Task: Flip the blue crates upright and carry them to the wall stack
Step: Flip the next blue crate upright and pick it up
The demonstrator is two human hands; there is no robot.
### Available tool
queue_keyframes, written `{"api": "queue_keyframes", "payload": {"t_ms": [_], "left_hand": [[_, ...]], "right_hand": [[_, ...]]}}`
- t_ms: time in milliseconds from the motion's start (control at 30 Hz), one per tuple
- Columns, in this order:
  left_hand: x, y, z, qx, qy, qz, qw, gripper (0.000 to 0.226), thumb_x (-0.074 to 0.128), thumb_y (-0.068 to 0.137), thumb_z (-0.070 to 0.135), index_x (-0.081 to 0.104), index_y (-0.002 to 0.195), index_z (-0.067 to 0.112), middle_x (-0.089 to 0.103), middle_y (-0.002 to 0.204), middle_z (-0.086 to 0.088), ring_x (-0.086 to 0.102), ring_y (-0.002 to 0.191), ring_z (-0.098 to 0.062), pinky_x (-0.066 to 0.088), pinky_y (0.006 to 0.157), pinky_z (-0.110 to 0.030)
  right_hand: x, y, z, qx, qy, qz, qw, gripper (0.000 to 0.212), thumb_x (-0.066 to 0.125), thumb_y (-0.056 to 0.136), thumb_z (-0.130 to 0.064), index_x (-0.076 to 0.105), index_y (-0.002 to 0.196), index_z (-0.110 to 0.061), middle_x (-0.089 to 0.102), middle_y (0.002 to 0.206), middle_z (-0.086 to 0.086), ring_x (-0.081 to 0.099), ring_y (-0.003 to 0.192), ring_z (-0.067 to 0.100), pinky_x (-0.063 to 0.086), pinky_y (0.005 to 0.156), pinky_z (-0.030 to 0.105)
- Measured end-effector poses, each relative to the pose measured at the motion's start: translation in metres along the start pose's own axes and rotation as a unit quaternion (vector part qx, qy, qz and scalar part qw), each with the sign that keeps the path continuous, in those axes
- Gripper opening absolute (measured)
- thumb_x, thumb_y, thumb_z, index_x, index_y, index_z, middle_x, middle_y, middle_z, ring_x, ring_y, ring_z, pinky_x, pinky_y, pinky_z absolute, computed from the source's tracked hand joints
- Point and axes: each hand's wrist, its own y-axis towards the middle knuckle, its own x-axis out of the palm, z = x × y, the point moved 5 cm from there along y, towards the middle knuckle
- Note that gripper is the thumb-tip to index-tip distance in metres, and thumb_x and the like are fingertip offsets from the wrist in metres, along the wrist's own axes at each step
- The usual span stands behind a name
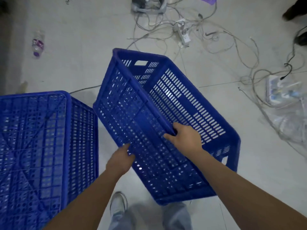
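Observation:
A blue slatted crate [187,103] is tilted on its side above the floor, its open top facing right and away from me. My right hand [184,138] grips the crate's upper long rim, fingers curled over the edge. My left hand [121,161] presses against the crate's perforated bottom panel from the left, fingertips on the grid. A second blue crate [39,146] lies upside down at the left, its gridded base facing up.
Tangled grey cables and a white power strip [182,33] spread over the tiled floor beyond the crate. A clear plastic bottle [37,44] lies at far left. Plastic bags [285,100] sit at the right. My shoe [118,203] is below the crate.

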Motion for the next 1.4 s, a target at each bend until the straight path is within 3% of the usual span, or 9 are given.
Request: {"api": "queue_keyframes", "payload": {"t_ms": [100, 233, 333, 433, 567, 700, 833, 1200, 1400], "left_hand": [[-0.033, -0.006, 0.022, 0.07, 0.02, 0.197, 0.978, 0.043, 0.054, 0.088, 0.017, 0.045, 0.131, 0.01, 0.054, 0.124, -0.01, 0.056, 0.11, -0.032, 0.048, 0.091, -0.043], [-0.054, -0.004, 0.042, 0.223, 0.219, 0.337, 0.888, 0.063, 0.071, 0.071, 0.008, 0.049, 0.129, -0.004, 0.055, 0.127, -0.022, 0.055, 0.115, -0.04, 0.046, 0.097, -0.049], [-0.041, 0.012, 0.043, 0.248, 0.381, 0.224, 0.862, 0.077, 0.068, 0.078, 0.026, 0.035, 0.144, 0.004, 0.036, 0.15, -0.017, 0.035, 0.138, -0.036, 0.028, 0.114, -0.05], [-0.011, 0.035, 0.015, 0.165, 0.508, 0.006, 0.846, 0.07, 0.045, 0.093, 0.043, 0.016, 0.152, 0.018, 0.016, 0.16, -0.002, 0.007, 0.149, -0.023, -0.005, 0.119, -0.045], [0.02, 0.042, -0.006, 0.126, 0.49, -0.034, 0.862, 0.044, 0.042, 0.095, 0.028, 0.039, 0.139, 0.023, 0.046, 0.142, -0.001, 0.036, 0.135, -0.022, 0.013, 0.118, -0.041], [0.056, 0.038, -0.007, 0.13, 0.526, -0.07, 0.838, 0.037, 0.041, 0.093, 0.008, 0.047, 0.128, 0.017, 0.054, 0.13, -0.006, 0.046, 0.124, -0.024, 0.038, 0.1, -0.035], [0.091, 0.033, 0.0, 0.133, 0.546, -0.104, 0.821, 0.039, 0.047, 0.091, 0.002, 0.045, 0.129, 0.012, 0.056, 0.126, -0.01, 0.052, 0.118, -0.027, 0.046, 0.087, -0.035], [0.169, 0.024, 0.005, 0.097, 0.526, -0.166, 0.829, 0.046, 0.045, 0.094, 0.006, 0.035, 0.138, 0.009, 0.047, 0.136, -0.014, 0.047, 0.125, -0.032, 0.044, 0.098, -0.041], [0.134, 0.037, -0.008, 0.013, 0.305, -0.187, 0.934, 0.045, 0.045, 0.092, 0.051, 0.055, 0.119, 0.016, 0.056, 0.125, -0.005, 0.055, 0.113, -0.021, 0.044, 0.088, -0.032]], "right_hand": [[0.028, -0.006, -0.003, -0.054, -0.059, -0.038, 0.996, 0.033, 0.053, 0.094, -0.04, 0.036, 0.074, -0.02, 0.031, 0.06, -0.006, 0.04, 0.057, 0.018, 0.029, 0.047, 0.03], [0.066, -0.021, 0.003, -0.094, -0.13, -0.072, 0.984, 0.017, 0.057, 0.092, -0.025, 0.056, 0.101, -0.011, 0.058, 0.081, 0.007, 0.057, 0.076, 0.03, 0.031, 0.059, 0.03], [0.095, -0.03, 0.021, -0.084, -0.199, -0.111, 0.97, 0.04, 0.093, 0.037, -0.024, 0.065, 0.066, -0.02, 0.06, 0.054, -0.001, 0.059, 0.044, 0.019, 0.021, 0.043, 0.021], [0.118, -0.033, 0.046, -0.059, -0.187, -0.127, 0.972, 0.054, 0.091, 0.013, -0.019, 0.065, 0.059, -0.025, 0.056, 0.049, -0.005, 0.055, 0.039, 0.014, 0.024, 0.034, 0.018], [0.138, -0.045, 0.067, -0.065, -0.221, -0.161, 0.96, 0.065, 0.087, 0.003, -0.013, 0.067, 0.064, -0.024, 0.059, 0.055, -0.002, 0.057, 0.041, 0.017, 0.024, 0.031, 0.023], [0.138, -0.049, 0.087, -0.031, -0.259, -0.191, 0.946, 0.054, 0.09, 0.045, -0.016, 0.067, 0.094, -0.02, 0.065, 0.088, 0.006, 0.067, 0.071, 0.027, 0.054, 0.051, 0.038], [0.131, -0.051, 0.111, -0.002, -0.267, -0.226, 0.937, 0.046, 0.052, 0.088, -0.003, 0.044, 0.131, -0.016, 0.047, 0.132, 0.009, 0.05, 0.119, 0.027, 0.044, 0.085, 0.035], [0.14, -0.049, 0.175, 0.027, -0.274, -0.289, 0.917, 0.044, 0.05, 0.091, -0.007, 0.042, 0.133, -0.017, 0.044, 0.135, 0.008, 0.047, 0.122, 0.028, 0.045, 0.093, 0.038], [0.12, -0.021, 0.191, 0.1, -0.032, -0.435, 0.894, 0.069, 0.067, 0.081, -0.048, 0.044, 0.139, -0.018, 0.045, 0.144, 0.005, 0.046, 0.128, 0.026, 0.041, 0.104, 0.038]]}}
